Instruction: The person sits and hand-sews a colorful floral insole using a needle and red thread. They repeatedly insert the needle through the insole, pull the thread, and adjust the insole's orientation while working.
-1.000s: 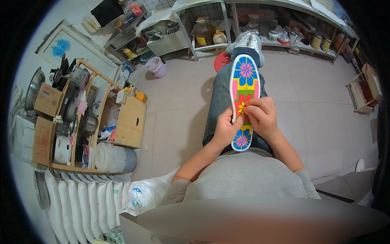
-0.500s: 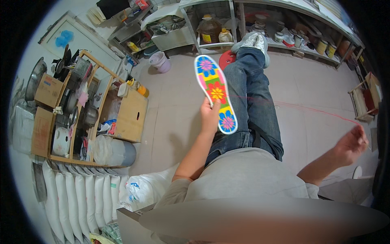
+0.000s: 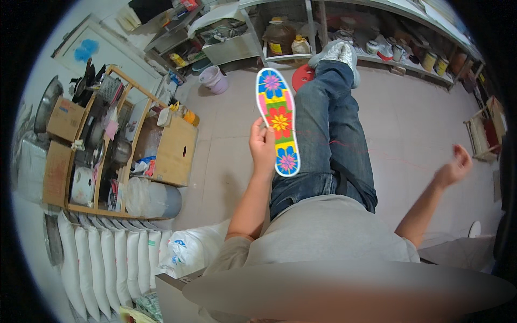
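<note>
My left hand [image 3: 262, 145] grips a shoe insole [image 3: 279, 125] at its left edge, the thumb lying on its patterned face. Bright flowers in blue, pink, red and yellow cover the insole, which has a white rim and stands nearly upright over my left thigh. A thin red thread [image 3: 344, 143] trails from the insole across my jeans, slack near the knee, and runs faintly toward my right hand [image 3: 455, 168]. That hand is raised far to the right, its fingers pinched together and slightly blurred. Whether a needle is in them is too small to see.
My crossed legs in jeans [image 3: 347, 124] stretch ahead, by a red round stool [image 3: 302, 78]. A lilac bucket [image 3: 214, 81] stands on the tiled floor. Shelves of jars [image 3: 398, 53] line the far wall; a wooden rack [image 3: 129, 97] with pots and white sacks [image 3: 107, 264] fill the left.
My right hand has come inward and up from the far right, and the red thread has gone from taut to slack. My left hand has shifted left, turning the insole more upright.
</note>
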Action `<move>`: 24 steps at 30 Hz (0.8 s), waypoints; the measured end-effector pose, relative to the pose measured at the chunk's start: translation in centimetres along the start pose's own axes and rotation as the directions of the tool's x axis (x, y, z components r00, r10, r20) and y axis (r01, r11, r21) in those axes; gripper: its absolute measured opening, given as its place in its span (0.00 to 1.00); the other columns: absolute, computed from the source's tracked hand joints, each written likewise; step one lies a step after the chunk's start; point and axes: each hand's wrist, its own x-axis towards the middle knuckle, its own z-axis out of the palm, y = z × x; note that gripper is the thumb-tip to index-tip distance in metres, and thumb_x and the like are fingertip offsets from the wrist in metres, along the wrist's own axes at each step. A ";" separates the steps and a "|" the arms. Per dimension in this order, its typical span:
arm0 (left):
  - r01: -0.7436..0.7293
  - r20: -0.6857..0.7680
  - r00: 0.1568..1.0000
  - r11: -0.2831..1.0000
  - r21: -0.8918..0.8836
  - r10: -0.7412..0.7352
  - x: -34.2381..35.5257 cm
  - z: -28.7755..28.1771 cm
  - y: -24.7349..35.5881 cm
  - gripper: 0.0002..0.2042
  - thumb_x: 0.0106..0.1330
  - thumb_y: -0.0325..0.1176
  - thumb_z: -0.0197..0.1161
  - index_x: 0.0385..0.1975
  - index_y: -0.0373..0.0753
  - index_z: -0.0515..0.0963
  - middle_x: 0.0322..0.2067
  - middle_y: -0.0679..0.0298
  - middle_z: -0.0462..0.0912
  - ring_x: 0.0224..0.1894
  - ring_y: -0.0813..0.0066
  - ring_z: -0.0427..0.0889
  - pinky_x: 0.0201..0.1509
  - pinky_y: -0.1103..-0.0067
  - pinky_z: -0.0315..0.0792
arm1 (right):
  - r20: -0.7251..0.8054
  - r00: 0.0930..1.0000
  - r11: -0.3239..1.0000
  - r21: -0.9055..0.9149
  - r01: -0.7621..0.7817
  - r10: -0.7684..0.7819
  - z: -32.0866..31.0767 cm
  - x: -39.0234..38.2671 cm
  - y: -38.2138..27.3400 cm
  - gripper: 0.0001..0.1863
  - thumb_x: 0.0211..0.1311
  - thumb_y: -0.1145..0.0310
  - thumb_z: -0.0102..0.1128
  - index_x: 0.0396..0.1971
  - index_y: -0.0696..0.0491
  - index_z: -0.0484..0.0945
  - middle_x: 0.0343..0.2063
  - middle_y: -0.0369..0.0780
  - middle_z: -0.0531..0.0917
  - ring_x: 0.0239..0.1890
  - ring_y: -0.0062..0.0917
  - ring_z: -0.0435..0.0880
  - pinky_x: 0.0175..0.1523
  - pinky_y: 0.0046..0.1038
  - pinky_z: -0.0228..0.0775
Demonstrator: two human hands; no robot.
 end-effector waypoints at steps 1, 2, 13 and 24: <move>-0.001 0.067 0.998 1.000 0.004 0.001 -0.8 0.9 0.3 0.16 0.67 0.24 0.46 0.53 0.28 0.59 0.36 0.57 0.80 0.35 0.79 0.79 0.38 0.84 0.73 | 0.189 0.981 0.986 0.155 -0.061 0.031 2.1 -2.3 -2.8 0.04 0.64 0.77 0.44 0.36 0.58 0.69 0.31 0.39 0.76 0.34 0.22 0.75 0.43 0.23 0.70; -0.018 0.101 0.995 1.000 0.016 0.017 -1.3 1.8 0.7 0.16 0.67 0.25 0.46 0.53 0.29 0.58 0.35 0.57 0.80 0.35 0.80 0.79 0.38 0.84 0.73 | 0.365 0.931 0.985 0.152 -0.080 0.020 3.8 -4.8 -6.0 0.05 0.63 0.79 0.44 0.36 0.56 0.70 0.29 0.37 0.74 0.31 0.20 0.74 0.38 0.22 0.69; -0.031 0.339 0.941 0.992 0.123 -0.012 -4.3 4.2 3.3 0.14 0.69 0.27 0.45 0.51 0.29 0.62 0.37 0.56 0.80 0.39 0.77 0.80 0.42 0.82 0.74 | 0.658 0.618 0.898 0.379 0.222 -0.431 11.1 -11.7 -20.5 0.12 0.43 0.82 0.62 0.31 0.58 0.75 0.27 0.40 0.72 0.29 0.30 0.73 0.31 0.27 0.69; -0.140 0.278 0.955 0.984 0.107 0.106 -4.8 5.1 3.0 0.12 0.66 0.26 0.49 0.46 0.28 0.68 0.21 0.65 0.78 0.23 0.89 0.72 0.27 0.87 0.67 | 0.676 0.584 0.892 0.379 0.248 -0.450 11.1 -12.2 -19.9 0.13 0.43 0.81 0.63 0.32 0.58 0.75 0.28 0.40 0.72 0.30 0.30 0.73 0.32 0.26 0.70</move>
